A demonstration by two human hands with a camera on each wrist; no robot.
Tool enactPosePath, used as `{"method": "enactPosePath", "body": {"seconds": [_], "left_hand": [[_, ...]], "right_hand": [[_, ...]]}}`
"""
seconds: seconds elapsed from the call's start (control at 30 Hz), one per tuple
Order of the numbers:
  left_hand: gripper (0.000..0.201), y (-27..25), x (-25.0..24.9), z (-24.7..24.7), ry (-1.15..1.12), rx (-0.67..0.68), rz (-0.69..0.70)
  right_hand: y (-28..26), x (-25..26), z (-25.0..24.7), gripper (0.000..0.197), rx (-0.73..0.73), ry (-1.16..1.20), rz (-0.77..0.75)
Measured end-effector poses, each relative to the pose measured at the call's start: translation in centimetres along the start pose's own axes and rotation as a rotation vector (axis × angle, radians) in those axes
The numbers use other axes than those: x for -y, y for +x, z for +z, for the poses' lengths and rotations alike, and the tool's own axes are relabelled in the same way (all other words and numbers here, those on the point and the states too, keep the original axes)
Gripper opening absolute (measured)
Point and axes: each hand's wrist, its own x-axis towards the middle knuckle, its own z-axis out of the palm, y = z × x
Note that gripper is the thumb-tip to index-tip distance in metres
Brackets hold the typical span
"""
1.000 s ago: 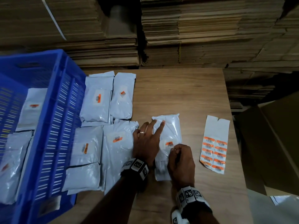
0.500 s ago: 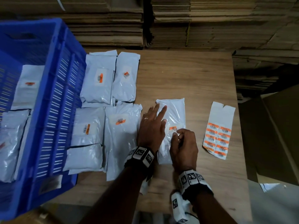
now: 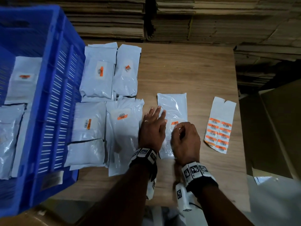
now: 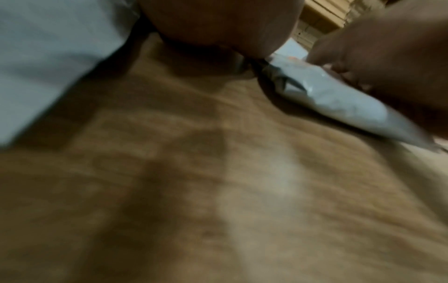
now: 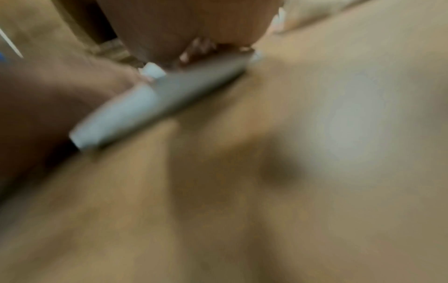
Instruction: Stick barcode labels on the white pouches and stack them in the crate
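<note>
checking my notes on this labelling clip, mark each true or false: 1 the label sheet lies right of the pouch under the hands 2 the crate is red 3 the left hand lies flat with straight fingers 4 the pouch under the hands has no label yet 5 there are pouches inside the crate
1. True: the label sheet lies on the table, right of the pouch under the hands.
2. False: the crate is blue.
3. True: the left hand lies flat, fingers straight.
4. False: an orange label is on it, by the right hand.
5. True: white pouches lie inside.
</note>
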Motion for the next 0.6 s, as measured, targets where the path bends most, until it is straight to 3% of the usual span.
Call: {"method": "enactPosePath", "body": {"seconds": [0.33, 0.47, 0.6], "left_hand": [[0.035, 0.3, -0.5, -0.5, -0.052, 0.0, -0.033], [0.032, 1.4, -2.2, -1.6, 0.037, 0.08, -0.077], [0.017, 3.3, -3.8, -3.6, 0.129, 0.169, -0.169]], "right_hand": [[0.9, 1.7, -1.1, 0.008, 0.066, -0.038, 0.013], [1.9, 1.5, -1.3, 0.011, 0.136, -0.046, 0.042], [2.9, 1.8, -1.7, 0.015, 0.196, -0.059, 0.083]]}}
